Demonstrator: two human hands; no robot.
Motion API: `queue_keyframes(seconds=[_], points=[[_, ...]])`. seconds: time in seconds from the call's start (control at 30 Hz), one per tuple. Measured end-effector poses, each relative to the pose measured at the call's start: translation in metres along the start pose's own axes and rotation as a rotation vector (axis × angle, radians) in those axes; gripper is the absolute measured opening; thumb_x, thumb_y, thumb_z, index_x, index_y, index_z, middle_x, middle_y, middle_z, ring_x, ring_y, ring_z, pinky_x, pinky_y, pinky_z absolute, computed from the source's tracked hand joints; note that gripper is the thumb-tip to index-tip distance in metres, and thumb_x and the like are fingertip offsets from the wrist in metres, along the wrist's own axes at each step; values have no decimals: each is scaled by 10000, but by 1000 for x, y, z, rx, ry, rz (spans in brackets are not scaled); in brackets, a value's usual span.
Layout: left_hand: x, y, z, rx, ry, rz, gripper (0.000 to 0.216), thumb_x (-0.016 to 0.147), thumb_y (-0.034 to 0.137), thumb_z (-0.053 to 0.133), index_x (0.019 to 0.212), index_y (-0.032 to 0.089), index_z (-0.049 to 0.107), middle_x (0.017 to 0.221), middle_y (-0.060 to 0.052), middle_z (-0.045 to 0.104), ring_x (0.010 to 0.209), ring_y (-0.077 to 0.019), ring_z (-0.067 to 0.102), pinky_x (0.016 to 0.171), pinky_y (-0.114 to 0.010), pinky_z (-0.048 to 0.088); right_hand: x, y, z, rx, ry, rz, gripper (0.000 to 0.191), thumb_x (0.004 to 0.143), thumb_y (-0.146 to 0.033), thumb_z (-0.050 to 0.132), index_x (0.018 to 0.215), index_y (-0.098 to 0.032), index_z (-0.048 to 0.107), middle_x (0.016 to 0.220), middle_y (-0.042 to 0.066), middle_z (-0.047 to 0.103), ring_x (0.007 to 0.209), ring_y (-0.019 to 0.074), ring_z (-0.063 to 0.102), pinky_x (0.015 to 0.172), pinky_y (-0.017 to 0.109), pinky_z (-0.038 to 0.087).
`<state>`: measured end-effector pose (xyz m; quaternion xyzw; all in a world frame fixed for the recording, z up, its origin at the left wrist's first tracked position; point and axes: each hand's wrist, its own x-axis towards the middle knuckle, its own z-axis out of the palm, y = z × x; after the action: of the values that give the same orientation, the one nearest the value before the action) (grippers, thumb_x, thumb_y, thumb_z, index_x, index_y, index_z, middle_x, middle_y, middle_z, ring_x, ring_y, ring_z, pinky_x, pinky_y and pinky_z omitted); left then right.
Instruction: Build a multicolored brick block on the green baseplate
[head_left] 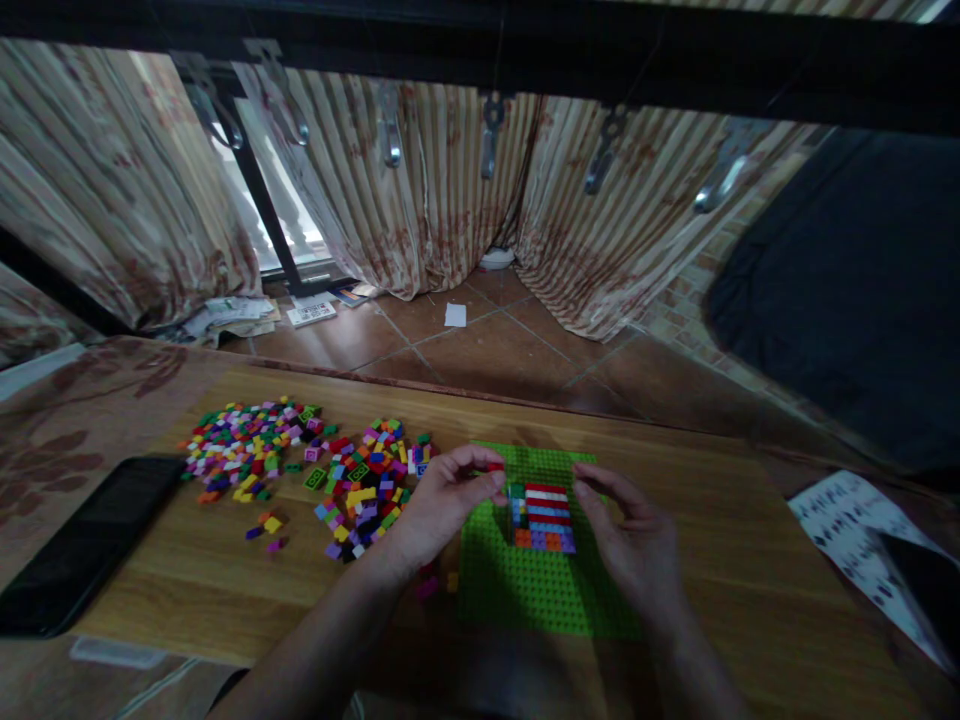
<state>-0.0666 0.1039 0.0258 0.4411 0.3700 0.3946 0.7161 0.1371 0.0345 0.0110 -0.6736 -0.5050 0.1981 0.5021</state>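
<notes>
A green baseplate [551, 590] lies on the wooden table, bearing a block of toy bricks [546, 518] with red and white stripes, a blue and green part at its left and an orange and purple row along the near side. Over the plate's left far part, my left hand [457, 495] is closed in a pinch on a small red brick [495, 467], mostly covered by the fingers. My right hand [630, 525] hovers by the block's right side, thumb and fingertips drawn together; whatever they may hold is too small to see.
Two heaps of loose bricks, one at the far left [244, 445] and one nearer [367, 490], spread over the wooden table [315, 600]. A black phone-like slab [90, 540] lies at the left edge. On the right are a printed sheet [862, 540] and a dark device [919, 585].
</notes>
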Motion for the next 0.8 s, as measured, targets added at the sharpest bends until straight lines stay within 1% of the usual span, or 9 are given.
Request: queue_keyframes(seconds=[0.13,0.27,0.37,0.47,0.63,0.8], points=[[1,-1,0,23,-6,-50,219,702,304,791,856,162,724,720,13,663,624,-114,649,644,-233,493,1,0,1,-16,-2,-24,235,865,-426,638,977,-249,745,1041,70,750,972,239,691,904,431,552],[2,-4,0,47,-48,-112,234,673,326,801,826,156,752,716,-13,688,622,-128,641,650,-265,524,1,0,0,-17,26,-20,217,866,-410,638,952,-243,745,1015,66,753,947,230,695,887,414,556],[2,-6,0,81,-73,-110,246,646,336,823,803,156,763,715,-29,704,617,-128,622,631,-264,524,0,0,0,-16,32,-17,215,870,-410,634,947,-243,746,1012,65,754,942,229,699,886,412,554],[1,-7,-1,139,-69,-97,244,636,317,832,802,153,761,671,-24,695,560,-109,584,574,-243,493,0,0,-1,-13,33,-17,214,870,-409,631,942,-245,747,1006,63,754,937,228,699,885,410,552],[0,-7,-3,216,-72,-80,145,684,266,791,767,153,757,671,-31,705,595,-113,603,591,-229,485,1,-1,0,-3,41,-13,202,863,-396,639,936,-244,751,994,59,755,900,218,696,840,379,555],[-2,-9,-2,300,-107,-83,159,750,283,743,825,143,761,691,-34,717,619,-121,633,632,-236,508,0,1,1,-4,30,-15,212,872,-397,634,950,-238,750,978,61,746,877,213,687,819,378,551]])
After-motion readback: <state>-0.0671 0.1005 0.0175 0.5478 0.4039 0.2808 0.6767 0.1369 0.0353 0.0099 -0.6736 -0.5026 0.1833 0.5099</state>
